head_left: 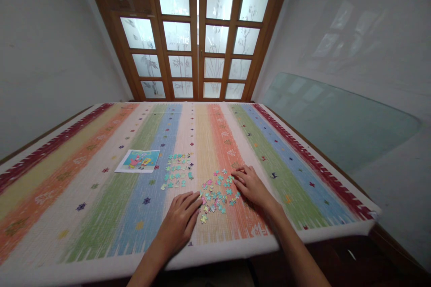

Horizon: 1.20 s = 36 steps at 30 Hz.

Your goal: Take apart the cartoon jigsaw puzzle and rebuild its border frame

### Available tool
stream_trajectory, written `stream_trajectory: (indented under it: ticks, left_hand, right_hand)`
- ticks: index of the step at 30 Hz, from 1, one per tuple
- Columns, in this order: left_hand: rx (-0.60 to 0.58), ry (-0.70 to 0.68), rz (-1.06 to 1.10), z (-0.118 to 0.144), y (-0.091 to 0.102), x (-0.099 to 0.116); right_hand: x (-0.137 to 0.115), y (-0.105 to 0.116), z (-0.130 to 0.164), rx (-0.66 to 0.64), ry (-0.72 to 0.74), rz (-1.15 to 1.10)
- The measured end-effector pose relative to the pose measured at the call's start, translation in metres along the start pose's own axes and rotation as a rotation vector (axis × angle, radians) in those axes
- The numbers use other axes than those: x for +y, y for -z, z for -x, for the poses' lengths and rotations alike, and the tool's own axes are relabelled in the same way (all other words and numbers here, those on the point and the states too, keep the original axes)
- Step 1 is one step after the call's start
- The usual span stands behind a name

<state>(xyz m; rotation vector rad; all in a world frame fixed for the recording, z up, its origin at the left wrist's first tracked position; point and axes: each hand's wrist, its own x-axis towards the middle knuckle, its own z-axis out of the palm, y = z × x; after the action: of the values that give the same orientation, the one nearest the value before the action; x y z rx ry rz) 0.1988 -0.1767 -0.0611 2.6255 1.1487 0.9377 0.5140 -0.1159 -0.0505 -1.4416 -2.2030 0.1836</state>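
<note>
Both flat, unclenched, left hand (180, 222) and right hand (252, 186) flank the loose puzzle pieces (217, 193), fingertips touching them.

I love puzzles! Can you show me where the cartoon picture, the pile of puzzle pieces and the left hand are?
cartoon picture (138, 161): head view, middle of the sheet.
pile of puzzle pieces (218, 193): head view, centre of the pile.
left hand (180, 222): head view, back of the hand.

On the desk (303, 152), a heap of puzzle pieces (217, 193) lay between both hands; a second group (177, 170) sat behind-left, with the reference picture (138, 161) further left.
</note>
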Motion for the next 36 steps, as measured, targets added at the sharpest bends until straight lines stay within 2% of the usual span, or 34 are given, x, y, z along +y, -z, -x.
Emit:
stream_trajectory:
  ticks: [16, 22, 36]
  left_hand:
    - [0.012, -0.005, -0.011, 0.0, 0.0, 0.0]
    - [0.003, -0.001, -0.014, 0.0, 0.0, 0.0]
    - [-0.012, 0.004, -0.02, -0.002, 0.003, 0.002]
  right_hand:
    - [-0.006, 0.01, 0.006, -0.006, 0.019, -0.063]
    - [-0.008, 0.008, 0.007, 0.061, -0.023, -0.053]
    - [-0.066, 0.002, 0.011, -0.107, 0.146, -0.119]
